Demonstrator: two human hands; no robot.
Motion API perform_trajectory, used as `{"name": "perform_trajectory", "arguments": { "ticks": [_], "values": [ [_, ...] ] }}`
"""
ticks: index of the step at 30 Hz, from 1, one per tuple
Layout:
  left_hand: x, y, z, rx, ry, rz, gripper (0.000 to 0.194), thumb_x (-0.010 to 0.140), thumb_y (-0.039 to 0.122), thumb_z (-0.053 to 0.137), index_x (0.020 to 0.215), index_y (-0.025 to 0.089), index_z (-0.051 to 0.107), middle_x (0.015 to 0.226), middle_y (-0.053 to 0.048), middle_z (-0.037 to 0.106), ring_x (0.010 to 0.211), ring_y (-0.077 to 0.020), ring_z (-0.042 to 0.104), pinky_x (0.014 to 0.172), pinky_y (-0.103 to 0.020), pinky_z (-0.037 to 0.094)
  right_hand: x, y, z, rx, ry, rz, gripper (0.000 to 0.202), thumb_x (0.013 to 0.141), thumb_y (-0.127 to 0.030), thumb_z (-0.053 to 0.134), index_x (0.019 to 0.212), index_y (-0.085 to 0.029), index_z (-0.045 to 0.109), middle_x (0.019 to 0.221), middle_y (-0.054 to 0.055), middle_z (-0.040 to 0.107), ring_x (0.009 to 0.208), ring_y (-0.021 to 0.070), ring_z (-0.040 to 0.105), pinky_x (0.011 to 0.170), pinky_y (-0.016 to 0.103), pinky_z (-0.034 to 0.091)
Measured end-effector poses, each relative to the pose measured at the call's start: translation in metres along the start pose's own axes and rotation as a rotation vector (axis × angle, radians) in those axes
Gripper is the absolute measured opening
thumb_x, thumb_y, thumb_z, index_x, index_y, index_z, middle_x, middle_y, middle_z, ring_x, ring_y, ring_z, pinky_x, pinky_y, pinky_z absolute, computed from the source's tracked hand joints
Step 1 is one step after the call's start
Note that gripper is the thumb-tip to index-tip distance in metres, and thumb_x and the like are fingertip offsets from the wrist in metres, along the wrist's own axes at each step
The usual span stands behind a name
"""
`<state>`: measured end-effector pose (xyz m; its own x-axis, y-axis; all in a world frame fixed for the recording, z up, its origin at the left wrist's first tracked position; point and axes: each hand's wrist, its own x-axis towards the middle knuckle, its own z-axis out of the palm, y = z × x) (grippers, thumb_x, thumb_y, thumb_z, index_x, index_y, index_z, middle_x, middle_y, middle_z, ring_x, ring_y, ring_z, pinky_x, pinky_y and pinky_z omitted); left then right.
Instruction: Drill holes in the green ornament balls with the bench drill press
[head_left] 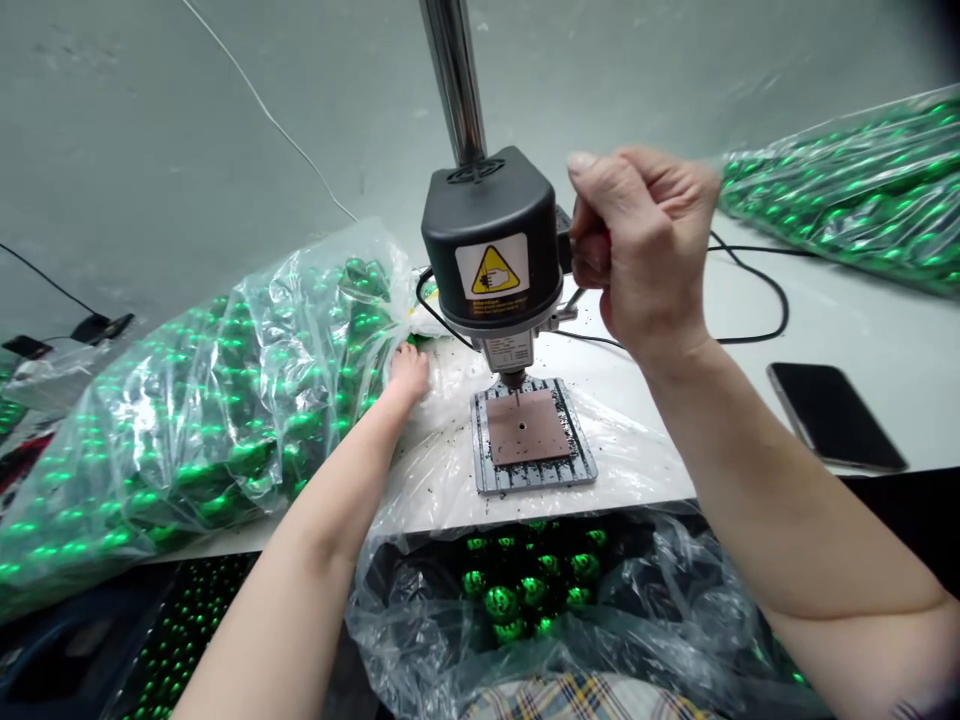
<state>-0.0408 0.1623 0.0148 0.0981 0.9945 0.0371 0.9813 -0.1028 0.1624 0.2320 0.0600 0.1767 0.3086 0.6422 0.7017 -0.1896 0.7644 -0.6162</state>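
A black drill press (491,235) stands upright in front of me, its bit above a brown square plate (544,440) with a small hole. That plate lies on the grey slotted base (536,482), which is strewn with dark shavings. To the right of the drill head, my right hand (645,230) is raised and closed around the press's lever handle, mostly hidden by my fingers. My left hand (410,372) is at the mouth of a clear plastic bag (300,330) full of shiny green balls. Its fingers are curled, and what they hold is hard to see; a bit of green shows at the fingertips.
Below the table edge, an open plastic-lined container (420,600) holds several green balls (501,603). Another bag of green balls (855,190) lies at the far right. A phone (836,415) rests on the white table (637,440), and a black cable (780,310) loops behind my right arm.
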Motion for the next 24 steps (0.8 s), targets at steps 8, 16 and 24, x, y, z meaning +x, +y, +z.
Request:
{"name": "perform_trajectory", "arguments": {
  "ticks": [8,16,24],
  "values": [
    [0.000,-0.006,0.002,-0.032,0.016,-0.102,0.021,0.075,0.017,0.065,0.095,0.009,0.064,0.125,-0.032,0.057,0.130,-0.0509,0.044,0.105,-0.061,0.032,0.000,-0.002,0.000,-0.010,-0.001,0.004,0.045,0.087,-0.029,0.068,0.048,-0.023,0.046,0.041,-0.006,0.032,0.038,0.0087,0.027,0.040,0.030,0.021],
    [-0.021,0.022,-0.022,-0.719,0.021,-0.157,0.036,0.078,0.036,0.068,0.108,0.018,0.060,0.093,-0.009,0.069,0.088,-0.0251,0.067,0.081,-0.039,0.053,0.002,0.002,-0.002,-0.126,-0.043,0.028,0.057,0.088,-0.061,0.063,0.052,-0.023,0.042,0.041,-0.005,0.031,0.042,0.0089,0.030,0.042,0.027,0.029],
    [-0.089,0.053,-0.021,-1.761,-0.321,-0.302,0.046,0.076,0.036,0.077,0.116,0.020,0.061,0.112,-0.011,0.072,0.098,-0.0243,0.071,0.082,-0.036,0.057,0.001,-0.002,-0.002,0.027,-0.015,0.043,0.053,0.077,-0.053,0.078,0.046,-0.024,0.047,0.042,-0.005,0.034,0.037,0.0088,0.027,0.039,0.031,0.021]
  ]
}}
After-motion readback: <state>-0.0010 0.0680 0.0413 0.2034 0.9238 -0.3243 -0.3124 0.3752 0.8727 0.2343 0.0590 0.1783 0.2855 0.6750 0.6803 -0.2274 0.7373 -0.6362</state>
